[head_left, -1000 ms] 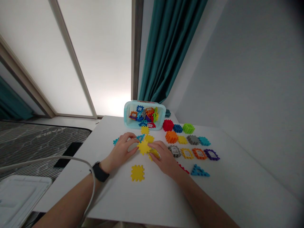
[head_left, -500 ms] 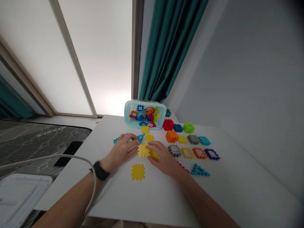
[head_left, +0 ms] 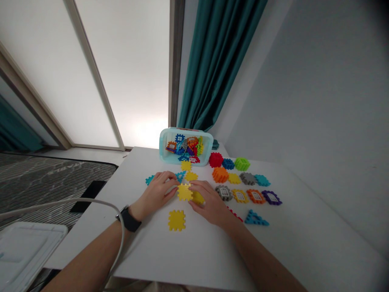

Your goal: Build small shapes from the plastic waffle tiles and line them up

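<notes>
Between my hands is a yellow square interlocking tile (head_left: 184,192) with notched edges, joined or pressed to a second yellow tile (head_left: 198,198) on its right. My left hand (head_left: 160,187), with a dark watch at the wrist, grips the first tile's left edge between thumb and fingers. My right hand (head_left: 207,201) is closed around the right-hand tile, partly covering it. Nearer to me, a loose yellow tile (head_left: 176,220) lies flat on the white table. Just beyond my hands are another yellow tile (head_left: 191,176) and a blue triangular piece (head_left: 180,176), partly hidden.
A pale blue bin (head_left: 186,147) of mixed tiles stands at the back. To the right are stacks such as red (head_left: 216,159) and orange (head_left: 220,174), window tiles (head_left: 240,196) and a blue triangle (head_left: 256,217). A white cable (head_left: 121,231) crosses my left forearm.
Almost nothing differs. Both hands keep their hold on the yellow tiles, and the whole view has shifted very slightly.
</notes>
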Tool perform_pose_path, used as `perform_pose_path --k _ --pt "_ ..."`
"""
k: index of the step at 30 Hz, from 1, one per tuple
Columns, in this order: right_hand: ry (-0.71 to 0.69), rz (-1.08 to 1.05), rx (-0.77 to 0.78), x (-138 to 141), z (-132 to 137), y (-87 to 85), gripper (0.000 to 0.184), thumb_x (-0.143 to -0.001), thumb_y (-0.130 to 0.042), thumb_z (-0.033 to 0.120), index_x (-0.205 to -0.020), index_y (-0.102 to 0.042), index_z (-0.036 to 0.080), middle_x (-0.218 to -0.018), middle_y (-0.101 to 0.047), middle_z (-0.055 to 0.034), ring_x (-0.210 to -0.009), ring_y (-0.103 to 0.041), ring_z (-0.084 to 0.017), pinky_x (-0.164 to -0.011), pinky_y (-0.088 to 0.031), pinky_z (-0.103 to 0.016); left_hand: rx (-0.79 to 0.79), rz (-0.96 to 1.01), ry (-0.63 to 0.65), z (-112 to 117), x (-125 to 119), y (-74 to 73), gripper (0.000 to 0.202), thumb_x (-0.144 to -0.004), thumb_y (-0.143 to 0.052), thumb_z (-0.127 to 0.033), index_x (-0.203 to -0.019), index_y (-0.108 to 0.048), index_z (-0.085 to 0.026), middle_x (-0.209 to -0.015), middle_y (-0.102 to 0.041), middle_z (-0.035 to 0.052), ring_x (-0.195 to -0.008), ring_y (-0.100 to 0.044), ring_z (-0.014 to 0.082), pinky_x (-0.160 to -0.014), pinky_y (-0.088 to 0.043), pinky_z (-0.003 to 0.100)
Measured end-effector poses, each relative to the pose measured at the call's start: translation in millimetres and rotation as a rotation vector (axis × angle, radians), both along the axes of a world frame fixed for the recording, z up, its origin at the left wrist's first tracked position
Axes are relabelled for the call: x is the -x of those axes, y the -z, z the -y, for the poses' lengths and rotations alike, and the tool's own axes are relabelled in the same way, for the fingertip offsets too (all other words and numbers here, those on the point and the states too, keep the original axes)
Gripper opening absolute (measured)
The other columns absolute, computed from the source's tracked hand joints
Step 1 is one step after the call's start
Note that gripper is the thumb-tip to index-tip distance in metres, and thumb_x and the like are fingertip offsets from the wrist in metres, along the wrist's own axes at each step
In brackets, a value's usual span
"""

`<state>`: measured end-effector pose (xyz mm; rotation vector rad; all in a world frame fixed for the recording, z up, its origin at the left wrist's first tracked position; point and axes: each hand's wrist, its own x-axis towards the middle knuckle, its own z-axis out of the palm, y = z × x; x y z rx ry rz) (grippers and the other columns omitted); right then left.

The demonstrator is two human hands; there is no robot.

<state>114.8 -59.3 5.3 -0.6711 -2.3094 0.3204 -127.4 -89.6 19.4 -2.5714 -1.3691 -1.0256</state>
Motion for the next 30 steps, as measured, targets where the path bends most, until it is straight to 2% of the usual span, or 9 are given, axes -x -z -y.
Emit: perform_pose_path --k 4,9,15,20,30 --pt "0.031 -0.024 -0.021 0.1 0.5 -0.9 0.031 -0.086 -0.064 0.017 -0.115 -0.056 0.024 -0.126 -0.065 -0.0113 -0.117 -0.061 -0.026 -0.1 -0.052 -0.048 0.047 0.012 0.028 2.7 -1.8 -1.6 0.032 -0.086 -0.064 -0.026 -0.117 -0.06 -0.019 -0.117 -0.061 0.01 -0.11 -0.06 0.0258 -0.097 -0.048 0.04" --pt "0.038 -0.042 -0.028 0.2 1.5 -1.9 0.032 -0.084 -0.064 0.014 -0.113 -0.055 0.024 -0.126 -0.065 -0.0113 -0.117 -0.061 -0.026 -0.101 -0.052 -0.046 0.056 0.009 0.026 3.1 -5.0 -1.0 0.045 -0.082 -0.073 -0.042 -0.119 -0.058 -0.02 -0.119 -0.061 0.0115 -0.112 -0.06 0.0288 -0.097 -0.049 0.044" --pt "0.031 -0.032 -0.025 0.1 0.6 -2.1 0.032 -0.085 -0.063 0.015 -0.115 -0.056 0.025 -0.128 -0.064 -0.0109 -0.119 -0.061 -0.026 -0.102 -0.052 -0.047 0.023 0.013 0.024 2.2 -5.2 0.1 0.04 -0.084 -0.072 -0.038 -0.117 -0.059 -0.02 -0.117 -0.062 0.0113 -0.111 -0.061 0.0279 -0.096 -0.049 0.043" --pt "0.009 -0.024 -0.082 -0.3 -0.7 -1.4 0.031 -0.089 -0.06 0.013 -0.117 -0.055 0.024 -0.133 -0.062 -0.0119 -0.125 -0.057 -0.027 -0.106 -0.049 -0.05 -0.034 0.009 0.025 2.9 -5.0 -0.9 0.038 -0.085 -0.071 -0.037 -0.116 -0.059 -0.019 -0.118 -0.062 0.0128 -0.111 -0.061 0.0286 -0.097 -0.05 0.044" --pt "0.007 -0.039 -0.099 0.7 3.1 -7.0 0.028 -0.09 -0.058 0.013 -0.116 -0.056 0.023 -0.134 -0.061 -0.0122 -0.126 -0.056 -0.026 -0.107 -0.048 -0.049 -0.082 0.045 0.026 6.8 -8.5 -0.8 0.036 -0.088 -0.07 -0.038 -0.116 -0.059 -0.019 -0.126 -0.056 0.0148 -0.113 -0.06 0.0279 -0.097 -0.052 0.044"
